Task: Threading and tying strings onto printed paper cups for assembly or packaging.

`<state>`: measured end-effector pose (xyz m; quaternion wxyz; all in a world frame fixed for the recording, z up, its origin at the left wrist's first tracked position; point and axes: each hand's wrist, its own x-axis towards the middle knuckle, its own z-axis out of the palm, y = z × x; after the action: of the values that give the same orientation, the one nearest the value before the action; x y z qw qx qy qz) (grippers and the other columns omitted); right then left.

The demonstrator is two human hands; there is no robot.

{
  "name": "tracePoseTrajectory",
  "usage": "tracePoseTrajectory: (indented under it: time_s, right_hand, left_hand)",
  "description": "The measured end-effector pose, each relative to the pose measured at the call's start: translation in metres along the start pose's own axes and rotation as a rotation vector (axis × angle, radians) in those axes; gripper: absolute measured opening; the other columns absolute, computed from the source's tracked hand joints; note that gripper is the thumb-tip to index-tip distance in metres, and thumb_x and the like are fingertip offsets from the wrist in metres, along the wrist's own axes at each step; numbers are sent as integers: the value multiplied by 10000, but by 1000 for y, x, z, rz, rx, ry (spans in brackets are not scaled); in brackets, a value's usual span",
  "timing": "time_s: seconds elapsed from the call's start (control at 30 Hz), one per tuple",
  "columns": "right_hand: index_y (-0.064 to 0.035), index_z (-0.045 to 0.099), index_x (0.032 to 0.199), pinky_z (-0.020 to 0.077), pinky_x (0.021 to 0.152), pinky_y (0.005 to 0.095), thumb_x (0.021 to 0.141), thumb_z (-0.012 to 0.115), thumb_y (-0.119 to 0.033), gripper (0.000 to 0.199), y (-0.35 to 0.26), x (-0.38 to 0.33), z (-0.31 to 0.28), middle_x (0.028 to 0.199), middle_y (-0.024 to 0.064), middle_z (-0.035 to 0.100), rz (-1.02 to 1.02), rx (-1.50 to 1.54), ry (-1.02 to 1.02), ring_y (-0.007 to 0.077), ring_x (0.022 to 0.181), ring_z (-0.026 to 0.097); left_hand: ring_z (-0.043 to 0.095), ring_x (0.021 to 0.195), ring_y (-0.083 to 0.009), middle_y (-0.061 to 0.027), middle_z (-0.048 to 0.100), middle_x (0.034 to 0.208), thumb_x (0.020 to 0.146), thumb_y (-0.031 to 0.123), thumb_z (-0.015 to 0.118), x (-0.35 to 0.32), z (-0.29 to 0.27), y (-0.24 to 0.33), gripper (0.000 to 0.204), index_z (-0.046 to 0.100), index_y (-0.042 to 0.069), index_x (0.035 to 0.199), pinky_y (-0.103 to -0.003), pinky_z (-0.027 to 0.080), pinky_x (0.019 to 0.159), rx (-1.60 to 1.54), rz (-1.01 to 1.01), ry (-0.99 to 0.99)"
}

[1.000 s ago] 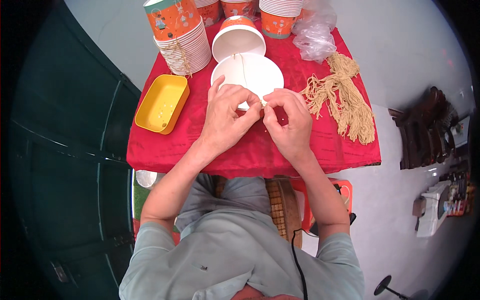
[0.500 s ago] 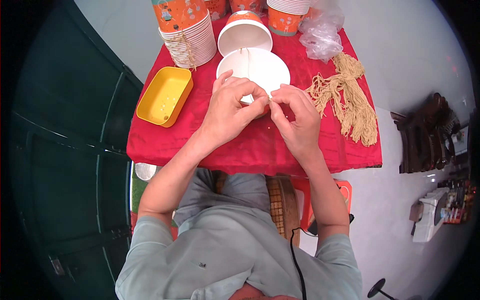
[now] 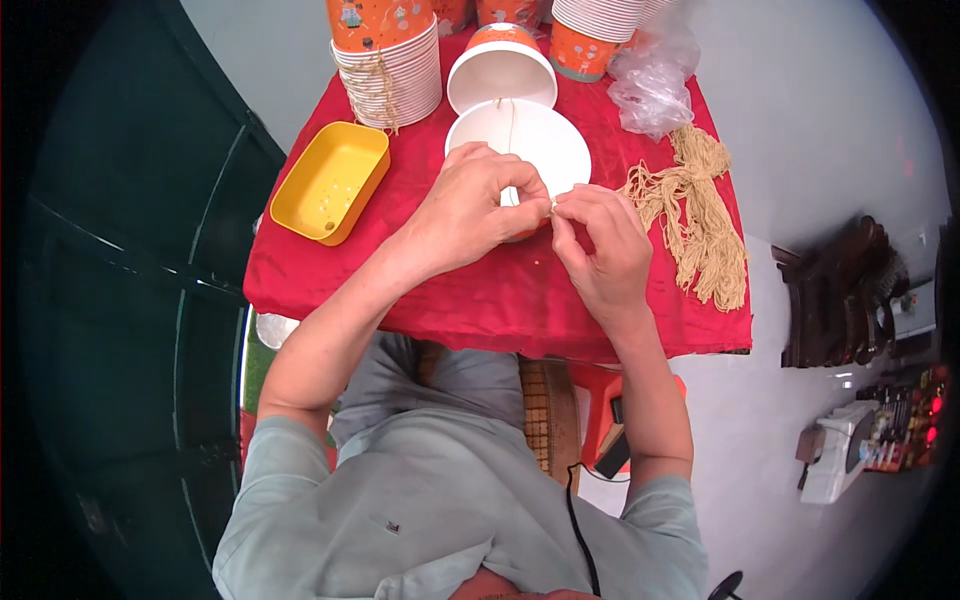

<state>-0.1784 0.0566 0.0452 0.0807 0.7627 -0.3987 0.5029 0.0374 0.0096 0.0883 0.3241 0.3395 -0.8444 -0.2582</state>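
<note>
A white-lined paper bucket [image 3: 558, 150] stands in front of me, a thin tan string [image 3: 514, 130] running from its far rim down the inside. Over the bucket's near rim, my left hand [image 3: 485, 205] is closed, thumb and forefinger pinched at the tips. My right hand [image 3: 605, 235] meets it there, also pinching. A small pale bit, which looks like string, shows between the touching fingertips. The hands cover the near rim and part of the outer wall. Behind it, a second paper bucket [image 3: 500, 85] lies tipped with its mouth toward me.
To the left are a yellow tray [image 3: 290, 200] with small bits in it and a tall stack of orange paper buckets [image 3: 400, 85]. On the right lie a bundle of tan strings [image 3: 705, 220] and crumpled clear plastic [image 3: 650, 90]. More buckets [image 3: 580, 50] stand behind on the red cloth [image 3: 450, 310].
The whole view has shifted slightly. Both hands stay pinched together at the near rim, with only a small change in the fingers.
</note>
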Motion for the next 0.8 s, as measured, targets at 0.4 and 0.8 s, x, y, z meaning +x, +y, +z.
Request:
tracePoseTrajectory:
  time_s: [0.4,0.8]
  right_hand:
    - [-50,704,1010,613,847,400,803,832,40,260,2,8,-7,1155,69,739,-157,-30,-92,299,1039,736]
    - [-60,666,1016,589,820,414,791,837,65,309,9,0,0,1050,77,737,-127,18,-43,296,979,722]
  left_hand:
    - [702,750,-169,-114,757,796,947,158,732,14,-13,-2,190,771,-25,919,-354,564,696,-203,-162,-197]
    - [701,953,-298,-82,730,897,930,185,818,-18,29,9,122,767,82,970,-490,495,1022,275,109,239]
